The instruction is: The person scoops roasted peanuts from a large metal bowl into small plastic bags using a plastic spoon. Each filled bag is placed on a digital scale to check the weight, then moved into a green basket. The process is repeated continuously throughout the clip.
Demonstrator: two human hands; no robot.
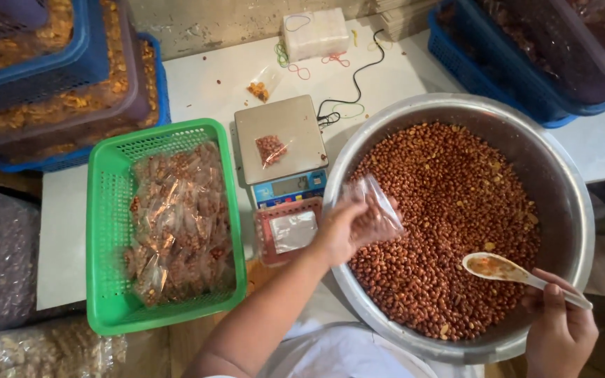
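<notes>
basket (99, 231) green | bowl (568, 182) silver | peanuts (449, 203) red-brown | spoon (505, 269) white | crates (498, 70) blue

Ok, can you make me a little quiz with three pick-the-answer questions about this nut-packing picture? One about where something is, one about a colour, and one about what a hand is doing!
1. Where is the small bag of nuts that no hand touches?
A. on the scale
B. in the metal bowl
C. on the floor

2. What colour is the basket with the filled bags?
A. red
B. green
C. yellow

3. What does the right hand hold?
A. nothing
B. a rubber band
C. a spoon

Answers: 1 A, the small bag lies on the scale plate. 2 B, the basket is bright green. 3 C, the right hand has its grip on a white spoon over the bowl, while the left hand holds a clear bag.
</notes>
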